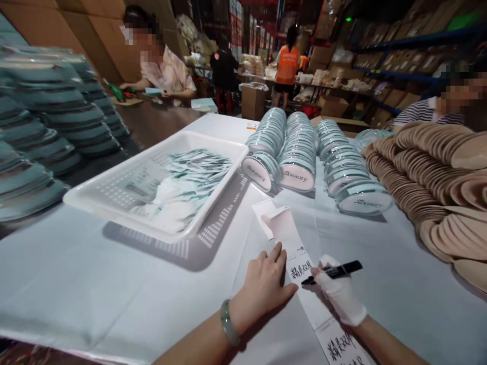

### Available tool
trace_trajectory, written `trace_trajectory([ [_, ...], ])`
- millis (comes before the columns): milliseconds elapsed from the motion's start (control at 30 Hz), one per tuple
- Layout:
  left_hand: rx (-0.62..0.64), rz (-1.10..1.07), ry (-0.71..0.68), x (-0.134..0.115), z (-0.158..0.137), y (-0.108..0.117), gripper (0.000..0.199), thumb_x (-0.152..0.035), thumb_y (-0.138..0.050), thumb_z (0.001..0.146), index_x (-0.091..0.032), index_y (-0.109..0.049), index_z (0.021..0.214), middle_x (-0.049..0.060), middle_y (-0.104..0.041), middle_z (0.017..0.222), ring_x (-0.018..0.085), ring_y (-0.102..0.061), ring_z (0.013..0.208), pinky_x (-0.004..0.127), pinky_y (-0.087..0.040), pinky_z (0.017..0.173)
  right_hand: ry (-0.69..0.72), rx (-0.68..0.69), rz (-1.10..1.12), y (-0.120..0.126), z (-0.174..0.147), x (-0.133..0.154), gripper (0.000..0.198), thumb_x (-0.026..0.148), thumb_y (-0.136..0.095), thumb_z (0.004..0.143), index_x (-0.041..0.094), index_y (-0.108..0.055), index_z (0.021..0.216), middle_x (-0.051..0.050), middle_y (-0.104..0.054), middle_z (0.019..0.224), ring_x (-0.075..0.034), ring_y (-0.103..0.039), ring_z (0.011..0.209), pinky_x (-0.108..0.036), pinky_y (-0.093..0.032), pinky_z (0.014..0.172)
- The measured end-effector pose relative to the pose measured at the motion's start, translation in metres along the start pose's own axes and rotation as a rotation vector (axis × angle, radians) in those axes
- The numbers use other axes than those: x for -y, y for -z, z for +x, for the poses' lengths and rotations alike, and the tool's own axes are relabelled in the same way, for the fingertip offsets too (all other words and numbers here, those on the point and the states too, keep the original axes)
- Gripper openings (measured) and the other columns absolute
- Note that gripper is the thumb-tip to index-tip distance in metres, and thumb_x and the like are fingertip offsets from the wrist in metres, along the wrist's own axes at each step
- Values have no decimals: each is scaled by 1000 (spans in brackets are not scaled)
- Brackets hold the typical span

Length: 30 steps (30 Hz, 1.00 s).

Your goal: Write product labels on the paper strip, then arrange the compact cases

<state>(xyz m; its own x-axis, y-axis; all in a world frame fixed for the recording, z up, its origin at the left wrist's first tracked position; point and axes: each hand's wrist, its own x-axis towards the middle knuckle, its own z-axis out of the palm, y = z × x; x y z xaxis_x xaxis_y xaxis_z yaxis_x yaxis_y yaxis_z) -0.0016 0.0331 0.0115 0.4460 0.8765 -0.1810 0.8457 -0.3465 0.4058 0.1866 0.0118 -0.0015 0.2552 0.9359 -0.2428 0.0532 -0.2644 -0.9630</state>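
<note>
My right hand (340, 295), in a white glove, grips a black marker pen (348, 268). The pen's tip is at a long strip of white paper labels (314, 306), just below handwritten black characters. More handwriting shows on the strip near the bottom edge. Bare and with a green bangle at the wrist, my left hand (262, 281) lies with fingers spread at the strip's left edge. Beyond my fingertips the far end of the strip (283, 228) is folded over itself.
A white perforated basket (81, 197) holds pale green packets (201, 165). Rows of round "beauty" packages (297, 175) stand behind the strip. Brown oval pieces (411, 187) are piled right; stacked teal packages (57, 116) stand left. Several people are around, one in an orange vest (287, 66).
</note>
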Motion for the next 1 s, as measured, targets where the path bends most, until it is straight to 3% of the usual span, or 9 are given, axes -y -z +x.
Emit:
trace_trajectory([
  [133, -20, 1, -10, 0, 0, -2, 67, -52, -63, 84, -19, -52, 142, 10, -40, 164, 36, -64, 115, 49, -58, 87, 221, -11, -210, 2, -6, -14, 54, 71, -76, 65, 23, -52, 60, 0, -58, 58, -17, -57, 57, -31, -55, 59],
  [333, -26, 6, -4, 1, 0, 0, 62, -50, -56, 89, -19, -53, 142, 9, -40, 164, 36, -64, 115, 49, -58, 86, 287, 1, -295, 7, -1, -24, 49, 67, -74, 72, 23, -56, 62, -2, -62, 58, -18, -60, 56, -29, -53, 57],
  [467, -9, 7, 3, 0, 0, 2, 61, -49, -54, 90, -19, -51, 144, 9, -40, 164, 35, -63, 116, 50, -58, 87, 407, 10, -369, 8, -1, -22, 42, 60, -71, 78, 22, -59, 62, -2, -62, 59, -18, -61, 57, -29, -54, 59],
  [667, 16, 11, 11, 0, 0, 4, 59, -48, -55, 90, -21, -52, 142, 8, -38, 165, 35, -63, 116, 52, -58, 89, 354, -69, -344, 11, 0, -27, 46, 65, -72, 76, 23, -59, 64, -3, -65, 62, -19, -62, 58, -30, -54, 61],
  [833, 15, 14, 11, -1, 0, 4, 59, -48, -55, 90, -21, -52, 142, 8, -39, 165, 35, -64, 115, 50, -59, 87, 396, 42, -401, 13, 0, -24, 41, 57, -70, 81, 23, -59, 61, -2, -61, 57, -18, -59, 55, -29, -50, 57],
  [1000, -6, 21, 9, 0, 1, 2, 59, -49, -55, 89, -21, -53, 141, 6, -40, 165, 35, -65, 114, 48, -59, 86, 396, 25, -423, 17, 2, -29, 37, 54, -70, 82, 23, -58, 64, -2, -61, 60, -20, -59, 57, -31, -49, 58],
])
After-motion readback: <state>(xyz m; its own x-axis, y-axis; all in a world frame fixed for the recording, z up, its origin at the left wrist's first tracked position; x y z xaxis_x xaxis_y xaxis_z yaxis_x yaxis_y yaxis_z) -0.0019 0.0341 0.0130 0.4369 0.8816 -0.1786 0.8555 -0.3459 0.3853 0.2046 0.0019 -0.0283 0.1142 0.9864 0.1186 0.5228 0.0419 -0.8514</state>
